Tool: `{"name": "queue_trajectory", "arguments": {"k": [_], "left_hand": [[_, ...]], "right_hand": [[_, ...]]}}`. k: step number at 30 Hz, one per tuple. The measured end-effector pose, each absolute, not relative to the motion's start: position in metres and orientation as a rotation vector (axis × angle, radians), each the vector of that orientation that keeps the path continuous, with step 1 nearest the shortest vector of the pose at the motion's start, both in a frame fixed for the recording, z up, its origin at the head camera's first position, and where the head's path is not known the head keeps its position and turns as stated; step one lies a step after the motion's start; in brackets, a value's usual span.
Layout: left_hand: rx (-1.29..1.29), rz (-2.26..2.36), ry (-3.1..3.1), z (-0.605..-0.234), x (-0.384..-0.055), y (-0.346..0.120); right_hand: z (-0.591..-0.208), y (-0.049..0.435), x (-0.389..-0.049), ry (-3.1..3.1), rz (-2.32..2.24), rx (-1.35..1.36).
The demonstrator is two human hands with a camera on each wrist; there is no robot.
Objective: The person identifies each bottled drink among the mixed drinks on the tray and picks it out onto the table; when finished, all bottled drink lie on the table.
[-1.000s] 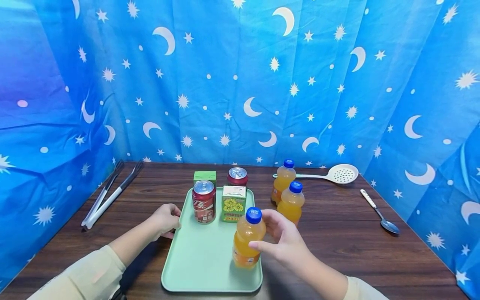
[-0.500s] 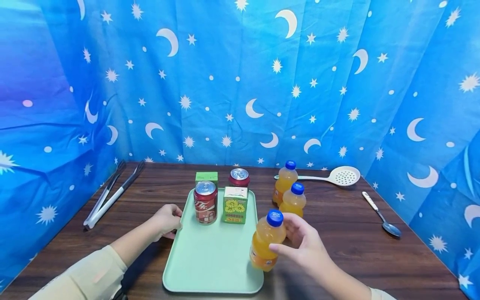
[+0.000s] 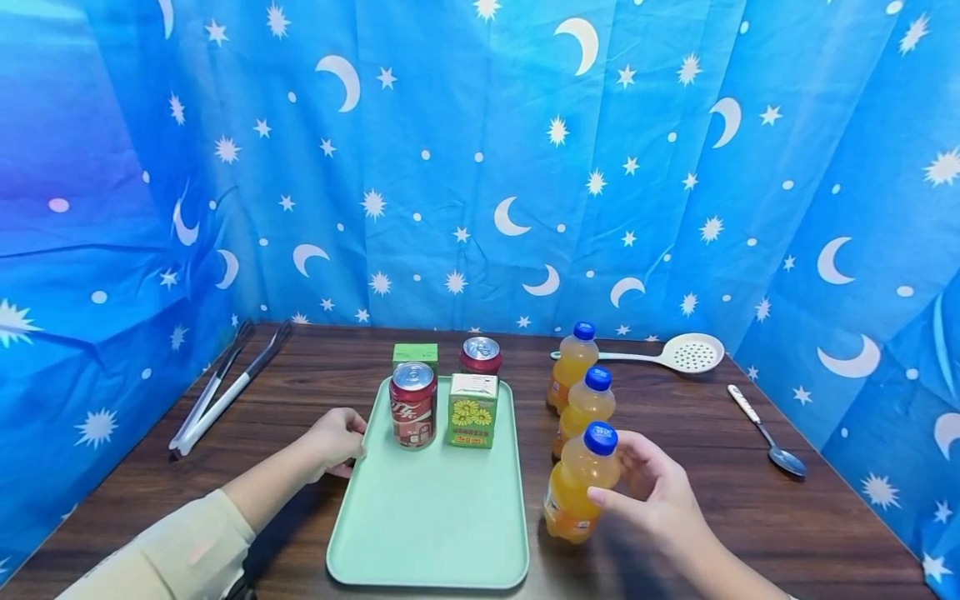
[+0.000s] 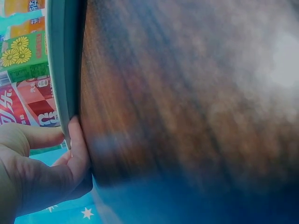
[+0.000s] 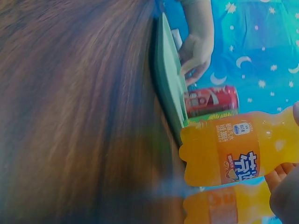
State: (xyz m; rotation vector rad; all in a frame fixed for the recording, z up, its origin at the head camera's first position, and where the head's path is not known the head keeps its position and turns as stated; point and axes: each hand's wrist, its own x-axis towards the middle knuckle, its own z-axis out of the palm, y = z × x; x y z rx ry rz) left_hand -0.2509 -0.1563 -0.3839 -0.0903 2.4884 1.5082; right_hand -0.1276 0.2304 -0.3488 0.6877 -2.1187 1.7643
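Observation:
My left hand (image 3: 337, 443) pinches the left rim of a light green tray (image 3: 427, 525), thumb above and fingers below in the left wrist view. With my right hand (image 3: 660, 487) I grip an orange soda bottle (image 3: 576, 492) with a blue cap, just right of the tray. Whether its base touches the table cannot be told. On the tray stand a red soda can (image 3: 413, 412) and a green drink carton (image 3: 472, 417) with yellow flowers. Behind them, partly hidden, are another red can (image 3: 481, 357) and another green carton (image 3: 415, 354).
Two more orange soda bottles (image 3: 588, 410) stand in a row behind the held one. Metal tongs (image 3: 225, 396) lie on the left of the wooden table (image 3: 697, 442). A white skimmer (image 3: 690, 353) and a spoon (image 3: 772, 442) lie at the right. A blue curtain (image 3: 450, 167) surrounds the table.
My right hand has carried the orange soda bottle rightward, from over the tray's right part to beyond its right edge. My left hand has stayed on the tray's rim.

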Motion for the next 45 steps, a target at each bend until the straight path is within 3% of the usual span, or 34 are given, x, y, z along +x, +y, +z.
{"name": "queue_trajectory", "arguments": {"k": [11, 24, 34, 45], "left_hand": [[-0.102, 1.502, 2.491, -0.383, -0.25, -0.157], [-0.106, 1.52, 2.488, -0.381, -0.245, -0.16], [-0.112, 1.493, 2.506, -0.384, -0.245, -0.159], [-0.068, 1.361, 2.582, -0.374, -0.246, -0.162]], "right_hand": [[-0.357, 0.25, -0.128, -2.136, 1.825, 0.613], [-0.366, 0.26, -0.132, -2.036, 1.921, 0.804], [-0.364, 0.265, -0.126, -2.223, 1.822, 0.64], [-0.358, 0.281, -0.132, -2.276, 1.438, 0.974]]}}
